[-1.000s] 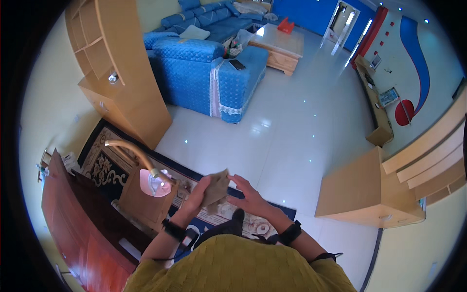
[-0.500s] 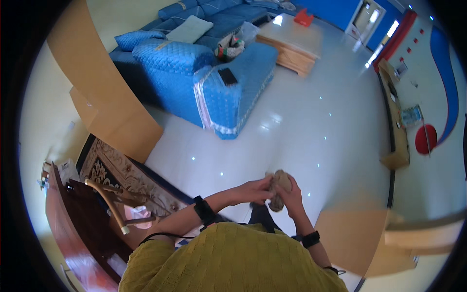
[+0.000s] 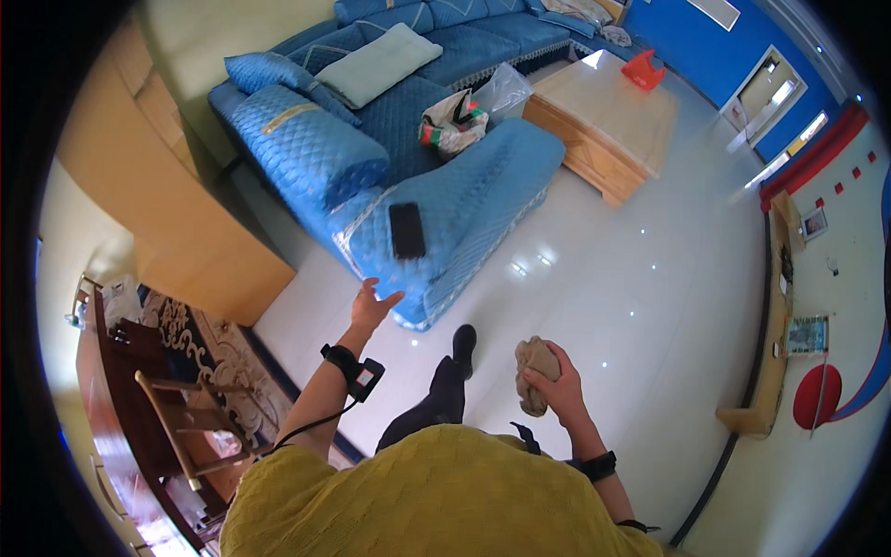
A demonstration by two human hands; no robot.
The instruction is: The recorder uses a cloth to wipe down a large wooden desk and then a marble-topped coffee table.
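Observation:
My left hand (image 3: pixel 371 311) is open with fingers spread and empty, held out at the near end of the blue quilted sofa (image 3: pixel 483 213); whether it touches the cover, I cannot tell. A black phone (image 3: pixel 407 230) lies flat on that sofa end, just beyond my fingertips. My right hand (image 3: pixel 566 395) is closed on a crumpled tan cloth (image 3: pixel 535 367), held out over the tiled floor to the right of my dark shoe (image 3: pixel 464 348).
A wooden coffee table (image 3: pixel 599 116) bears a red bag (image 3: pixel 642 70); a tote (image 3: pixel 452 125) rests on the sofa. At left stand a tall cabinet (image 3: pixel 209 274), a chair (image 3: pixel 186 427) and a dark red desk (image 3: pixel 97 390). A low console (image 3: pixel 761 371) lines the right wall.
My hands have moved apart: the left let go of the cloth and reached forward, the right kept it. I have stepped toward the sofa, and the phone appears nearer.

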